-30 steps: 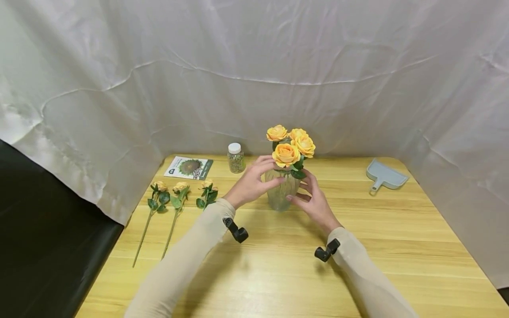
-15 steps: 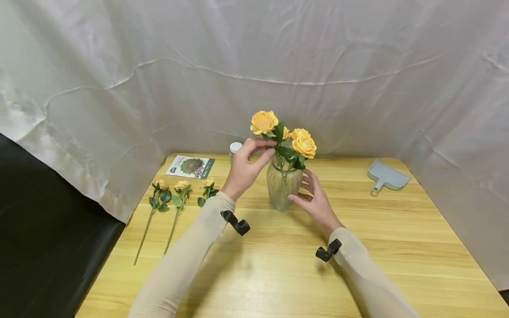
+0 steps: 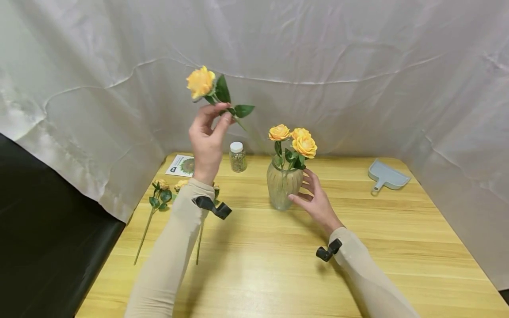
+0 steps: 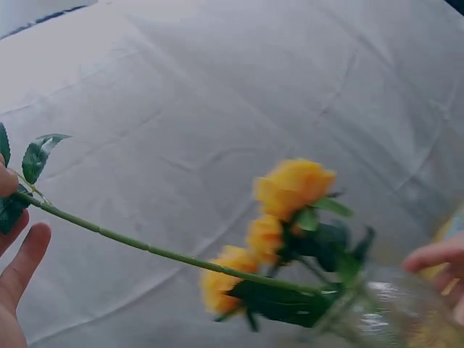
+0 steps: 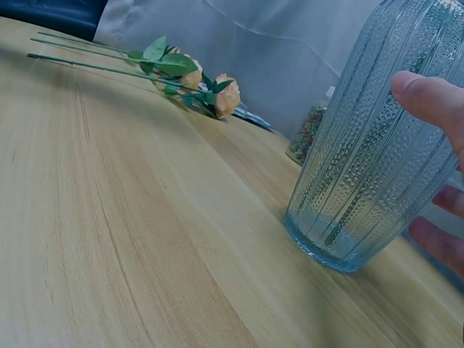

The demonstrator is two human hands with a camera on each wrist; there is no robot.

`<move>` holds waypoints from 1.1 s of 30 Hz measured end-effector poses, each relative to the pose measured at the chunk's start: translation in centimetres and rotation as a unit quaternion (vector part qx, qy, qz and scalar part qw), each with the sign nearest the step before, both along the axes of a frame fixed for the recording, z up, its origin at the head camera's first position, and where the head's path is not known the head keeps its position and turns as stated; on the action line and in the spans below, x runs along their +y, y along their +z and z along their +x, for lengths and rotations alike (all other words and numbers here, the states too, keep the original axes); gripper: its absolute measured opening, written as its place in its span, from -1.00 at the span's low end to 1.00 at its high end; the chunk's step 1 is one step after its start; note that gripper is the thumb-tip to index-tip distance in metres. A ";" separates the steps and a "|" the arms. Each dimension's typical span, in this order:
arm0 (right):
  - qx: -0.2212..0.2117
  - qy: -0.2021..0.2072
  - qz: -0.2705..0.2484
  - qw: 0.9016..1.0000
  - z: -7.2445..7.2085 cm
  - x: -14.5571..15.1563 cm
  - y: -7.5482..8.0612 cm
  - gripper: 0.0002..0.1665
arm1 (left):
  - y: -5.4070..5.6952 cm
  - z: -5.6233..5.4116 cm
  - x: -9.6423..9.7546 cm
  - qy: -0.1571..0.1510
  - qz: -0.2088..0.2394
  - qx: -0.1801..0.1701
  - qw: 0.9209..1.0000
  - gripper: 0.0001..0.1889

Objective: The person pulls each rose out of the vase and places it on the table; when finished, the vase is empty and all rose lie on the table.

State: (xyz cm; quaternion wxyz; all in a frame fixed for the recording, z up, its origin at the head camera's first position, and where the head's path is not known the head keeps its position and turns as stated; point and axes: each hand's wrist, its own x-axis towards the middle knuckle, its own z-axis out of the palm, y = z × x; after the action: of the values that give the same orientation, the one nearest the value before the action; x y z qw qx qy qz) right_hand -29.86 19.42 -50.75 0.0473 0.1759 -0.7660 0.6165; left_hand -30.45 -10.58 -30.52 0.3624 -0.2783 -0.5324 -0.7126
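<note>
High on the left, my left hand (image 3: 207,143) pinches a yellow artificial rose (image 3: 200,82) just below its leaves, between thumb and fingers. In the left wrist view, its long green stem (image 4: 174,254) slants down toward the vase mouth, overlapping the other flowers. My right hand (image 3: 316,203) holds the ribbed clear glass vase (image 3: 278,190) from its right side, thumb in front and fingers curved behind. The vase stands upright on the table, and three yellow roses (image 3: 304,145) rise out of it. In the right wrist view, a stem (image 5: 351,210) shows through the glass.
Several more yellow roses (image 3: 147,229) lie on the wooden table (image 3: 278,274) at left, partly hidden by my left arm. A picture card (image 3: 180,165) and a white-capped jar (image 3: 237,159) are at the back. A grey dustpan (image 3: 386,175) lies at right. Pale curtains (image 3: 338,66) enclose the table.
My left hand has moved from the vase rim up and to the left, lifting one rose up out of the vase. My right hand stays on the vase.
</note>
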 end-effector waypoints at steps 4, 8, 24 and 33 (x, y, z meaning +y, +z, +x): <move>0.000 -0.002 0.004 1.000 0.0 0.1 -0.1 0.17 | 0.5 0.3 -1.6 0.012 0.013 -0.019 1.000 -0.75; -0.002 -0.002 0.007 1.000 0.0 0.2 0.0 0.18 | -0.7 0.6 -3.0 0.015 -0.003 -0.057 0.998 -0.71; -0.004 0.001 -0.004 1.000 0.0 -0.2 0.2 0.19 | -10.6 0.9 -6.6 -0.061 -0.192 -0.256 0.945 -0.69; -0.007 -0.002 -0.003 1.000 0.1 -0.3 0.0 0.18 | -16.4 0.9 -5.6 -0.075 -0.311 -0.396 0.861 -0.68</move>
State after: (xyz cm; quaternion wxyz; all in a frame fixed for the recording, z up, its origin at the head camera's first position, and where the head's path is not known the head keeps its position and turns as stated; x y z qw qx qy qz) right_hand -29.71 19.16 -50.73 0.0435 0.1698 -0.7647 0.6201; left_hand -29.60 -16.17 -46.97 -0.0389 -0.1098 -0.8027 -0.5849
